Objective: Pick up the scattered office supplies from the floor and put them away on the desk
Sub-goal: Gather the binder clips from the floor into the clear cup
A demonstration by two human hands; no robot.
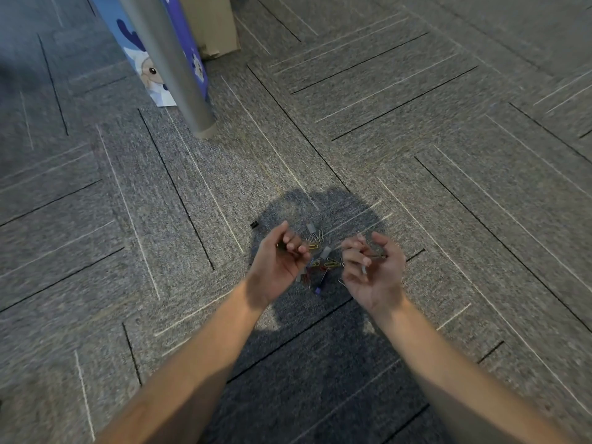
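A small heap of paper clips (323, 257), yellow, silver and red, with a few staple strips, lies on the grey carpet between my hands. My left hand (280, 262) hovers just left of the heap, palm turned up, fingers curled round something small and dark that I cannot make out. My right hand (373, 270) is just right of the heap, palm up, its curled fingers holding a few small supplies, one of them white. A small black binder clip (254, 224) lies apart, up and left of the heap. The desk top is out of view.
A grey metal desk leg (179, 75) stands on the carpet at upper left. Behind it lean a blue printed bag (144, 64) and a beige box (213, 24). Patterned carpet tiles (448, 155) surround the heap on all sides.
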